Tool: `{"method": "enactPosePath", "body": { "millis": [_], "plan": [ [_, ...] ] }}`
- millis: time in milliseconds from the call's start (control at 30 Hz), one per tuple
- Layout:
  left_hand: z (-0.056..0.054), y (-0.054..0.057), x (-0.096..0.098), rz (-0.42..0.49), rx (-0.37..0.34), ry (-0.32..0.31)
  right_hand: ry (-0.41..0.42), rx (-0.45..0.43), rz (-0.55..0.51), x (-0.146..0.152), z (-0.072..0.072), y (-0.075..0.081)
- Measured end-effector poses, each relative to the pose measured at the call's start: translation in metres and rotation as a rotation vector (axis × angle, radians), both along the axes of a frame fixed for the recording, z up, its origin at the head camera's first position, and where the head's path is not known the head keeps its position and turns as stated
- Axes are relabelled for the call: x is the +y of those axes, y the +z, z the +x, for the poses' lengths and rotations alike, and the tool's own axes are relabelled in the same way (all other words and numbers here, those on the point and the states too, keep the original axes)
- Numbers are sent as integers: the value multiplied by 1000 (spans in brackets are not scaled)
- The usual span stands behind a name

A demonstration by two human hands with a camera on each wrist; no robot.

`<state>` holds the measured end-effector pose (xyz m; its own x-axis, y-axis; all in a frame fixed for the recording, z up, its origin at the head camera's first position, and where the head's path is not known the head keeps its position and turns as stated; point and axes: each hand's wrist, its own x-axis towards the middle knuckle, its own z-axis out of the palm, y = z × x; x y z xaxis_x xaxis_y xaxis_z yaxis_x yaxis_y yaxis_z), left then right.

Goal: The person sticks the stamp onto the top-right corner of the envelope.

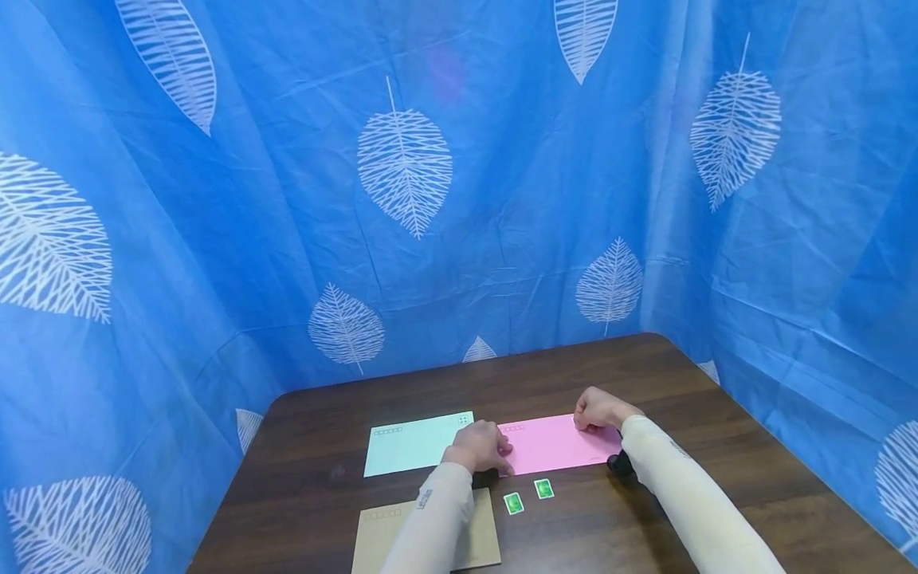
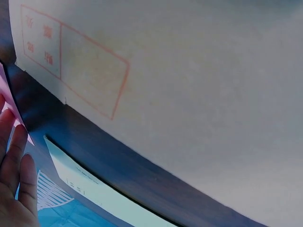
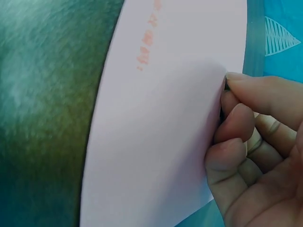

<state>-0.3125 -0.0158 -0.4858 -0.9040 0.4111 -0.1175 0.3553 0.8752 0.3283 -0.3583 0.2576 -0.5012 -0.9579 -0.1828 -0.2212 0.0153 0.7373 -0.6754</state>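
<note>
A pink envelope [image 1: 548, 444] lies across the middle of the table. My right hand [image 1: 598, 408] is at its far right corner, fingers curled. In the right wrist view, thumb and fingers pinch in at the edge of the pink envelope [image 3: 156, 118], covering that corner. My left hand [image 1: 479, 446] rests at the left end of the pink envelope, fingertips on its edge. The left wrist view shows those fingers [image 2: 16, 142] fairly straight beside the pink paper. Just in front lie two green stamps, a left stamp [image 1: 513, 503] and a right stamp [image 1: 544, 489].
Left of the pink envelope lies a mint-green envelope [image 1: 409, 446] with a printed box in its far right corner. A tan envelope [image 1: 380, 530] is nearer, partly under the left forearm. Blue leaf-patterned curtains [image 1: 459, 199] hang behind and beside the brown table [image 1: 287, 470].
</note>
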Motion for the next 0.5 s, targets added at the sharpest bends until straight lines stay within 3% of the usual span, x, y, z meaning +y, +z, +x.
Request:
{"method": "enactPosePath", "body": {
  "millis": [500],
  "plan": [
    [0,-3,0,13,0,2,22,99,17,5,-1,-2]
  ]
}}
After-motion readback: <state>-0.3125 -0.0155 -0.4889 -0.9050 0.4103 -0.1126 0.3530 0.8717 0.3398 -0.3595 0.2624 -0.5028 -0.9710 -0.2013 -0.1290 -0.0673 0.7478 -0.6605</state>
